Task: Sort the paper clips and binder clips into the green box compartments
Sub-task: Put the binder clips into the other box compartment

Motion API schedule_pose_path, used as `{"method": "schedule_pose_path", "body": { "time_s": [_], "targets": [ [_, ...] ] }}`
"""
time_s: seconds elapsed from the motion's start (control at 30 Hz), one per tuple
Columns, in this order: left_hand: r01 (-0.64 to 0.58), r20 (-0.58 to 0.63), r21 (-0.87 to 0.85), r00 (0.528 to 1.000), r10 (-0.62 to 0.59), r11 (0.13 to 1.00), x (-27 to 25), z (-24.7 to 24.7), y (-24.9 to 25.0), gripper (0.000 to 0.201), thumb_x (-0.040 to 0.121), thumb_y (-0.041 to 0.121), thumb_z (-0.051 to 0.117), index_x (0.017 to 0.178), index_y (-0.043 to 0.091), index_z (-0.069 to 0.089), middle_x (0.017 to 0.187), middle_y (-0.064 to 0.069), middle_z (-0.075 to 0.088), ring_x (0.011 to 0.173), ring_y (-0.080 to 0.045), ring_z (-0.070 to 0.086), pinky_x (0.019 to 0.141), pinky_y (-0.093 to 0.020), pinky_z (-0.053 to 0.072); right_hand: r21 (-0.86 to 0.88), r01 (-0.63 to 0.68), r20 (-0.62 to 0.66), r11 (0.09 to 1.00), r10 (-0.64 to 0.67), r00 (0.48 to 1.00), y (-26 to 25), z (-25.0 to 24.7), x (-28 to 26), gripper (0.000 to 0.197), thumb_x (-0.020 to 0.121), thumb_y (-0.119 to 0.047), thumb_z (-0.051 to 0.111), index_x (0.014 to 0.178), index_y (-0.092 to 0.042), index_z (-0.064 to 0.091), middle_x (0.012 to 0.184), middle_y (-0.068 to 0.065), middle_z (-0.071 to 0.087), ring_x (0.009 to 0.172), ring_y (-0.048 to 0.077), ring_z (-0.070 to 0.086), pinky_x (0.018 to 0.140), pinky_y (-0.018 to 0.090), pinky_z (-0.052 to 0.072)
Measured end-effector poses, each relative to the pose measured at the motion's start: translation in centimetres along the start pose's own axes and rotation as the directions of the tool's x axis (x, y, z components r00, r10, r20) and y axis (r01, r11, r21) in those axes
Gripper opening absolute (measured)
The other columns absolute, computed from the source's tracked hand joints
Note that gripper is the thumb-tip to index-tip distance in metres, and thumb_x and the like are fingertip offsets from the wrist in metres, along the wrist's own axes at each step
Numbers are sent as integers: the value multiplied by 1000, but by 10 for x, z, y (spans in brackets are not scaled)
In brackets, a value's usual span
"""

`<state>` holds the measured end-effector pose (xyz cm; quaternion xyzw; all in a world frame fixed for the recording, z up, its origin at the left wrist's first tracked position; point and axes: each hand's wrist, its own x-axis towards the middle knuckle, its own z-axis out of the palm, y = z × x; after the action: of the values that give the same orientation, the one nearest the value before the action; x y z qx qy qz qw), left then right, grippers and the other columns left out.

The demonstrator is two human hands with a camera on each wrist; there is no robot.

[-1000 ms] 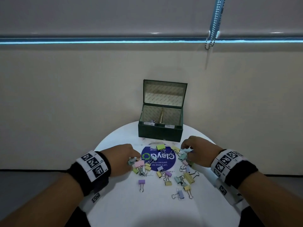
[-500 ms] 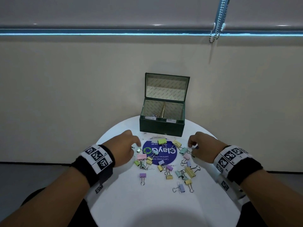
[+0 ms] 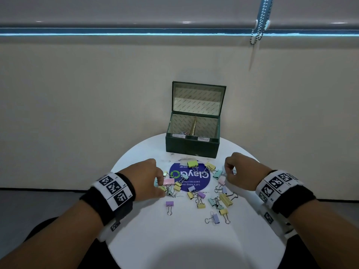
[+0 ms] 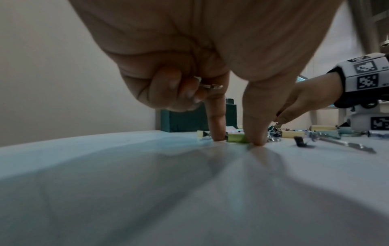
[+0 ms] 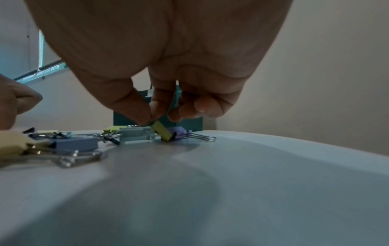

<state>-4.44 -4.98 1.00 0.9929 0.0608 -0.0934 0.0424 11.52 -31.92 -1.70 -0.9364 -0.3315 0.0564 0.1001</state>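
Binder clips [image 3: 200,191] lie between both hands – green box [image 3: 192,147] beyond.

- I can't read the two small labels [image 3: 191,137] on the green box [image 3: 192,147]; they are too small.
- My left hand [image 3: 144,178] covers the clips under its fingers [image 4: 216,116] in the head view.
- Near clips [image 5: 19,146] blur in the right wrist view.
- I can't make out what my right hand [image 3: 240,171] pinches from the head view.
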Motion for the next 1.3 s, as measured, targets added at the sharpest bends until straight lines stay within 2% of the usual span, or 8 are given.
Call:
{"method": "schedule_pose_path", "body": {
  "time_s": [0.27, 0.4, 0.6, 0.87, 1.03, 1.13, 1.2, 1.3],
  "targets": [
    [26, -21, -57, 999, -27, 998, -2, -2, -3, 11, 86, 44, 55, 90, 34, 55, 97, 11, 46, 82, -10, 53, 75, -26, 42, -17, -3, 38, 1000, 4, 999, 1, 1, 0, 5, 82, -28, 69, 85, -32, 67, 93, -10, 58, 84, 9, 59, 75, 23, 52],
    [42, -91, -117, 994, -53, 992, 3, -5, -4, 26, 96, 32, 37, 75, 22, 47, 89, -1, 52, 75, -17, 52, 69, -30, 39, -25, 12, 20, 1000, -11, 1000, -2, 2, -1, 10, 85, -23, 62, 77, -26, 66, 88, -7, 60, 79, 11, 60, 73, 25, 56],
    [2, -168, -193, 985, -35, 981, 5, -7, -5, 34, 99, 30, 35, 69, 15, 41, 72, -4, 50, 65, -18, 45, 64, -34, 39, 117, 42, -77, 992, -33, 996, -6, -5, -6, 12, 97, -23, 53, 87, -30, 52, 82, -9, 61, 74, 10, 55, 64, 16, 37],
    [-47, -213, -468, 975, -61, 883, 59, -60, -6, 26, 96, 36, 57, 81, 16, 65, 79, 3, 64, 70, -12, 55, 63, -26, 43, 212, 127, -143, 969, -98, 985, -28, -41, 16, 12, 94, -34, 64, 100, -34, 74, 96, -17, 56, 80, 3, 59, 78, 21, 49],
    [-42, -249, -622, 957, -147, 782, 109, -82, 8, 23, 95, 32, 60, 83, 14, 67, 74, 2, 63, 63, -12, 56, 65, -28, 52, 423, 50, -246, 905, 61, 967, -55, -55, 66, 4, 93, -27, 66, 91, -28, 69, 88, -8, 67, 81, 9, 64, 84, 33, 57],
    [-35, -197, -767, 963, -184, 640, 124, -83, 18, 21, 93, 33, 65, 106, 17, 65, 95, -2, 69, 76, -14, 68, 73, -33, 60, 645, 38, -212, 763, 131, 968, -68, -52, 82, 25, 88, -22, 74, 112, -24, 69, 101, -5, 68, 90, 13, 67, 83, 38, 61],
    [-29, -212, -718, 961, -179, 695, 126, -79, 16, 31, 91, 40, 65, 116, 22, 62, 107, -1, 67, 88, -17, 69, 77, -34, 59, 713, 50, -191, 699, 124, 974, -69, -46, 85, 44, 86, -19, 76, 128, -25, 63, 117, -6, 65, 101, 13, 66, 84, 37, 61],
    [-83, -352, -462, 931, -96, 883, 104, -72, 8, 15, 90, 42, 64, 98, 30, 65, 104, 6, 61, 93, -13, 60, 83, -29, 48, 544, 71, -245, 836, 78, 966, -56, -40, 70, 27, 89, -22, 72, 112, -33, 66, 111, -14, 64, 95, 7, 64, 85, 30, 58]
  ]
}}
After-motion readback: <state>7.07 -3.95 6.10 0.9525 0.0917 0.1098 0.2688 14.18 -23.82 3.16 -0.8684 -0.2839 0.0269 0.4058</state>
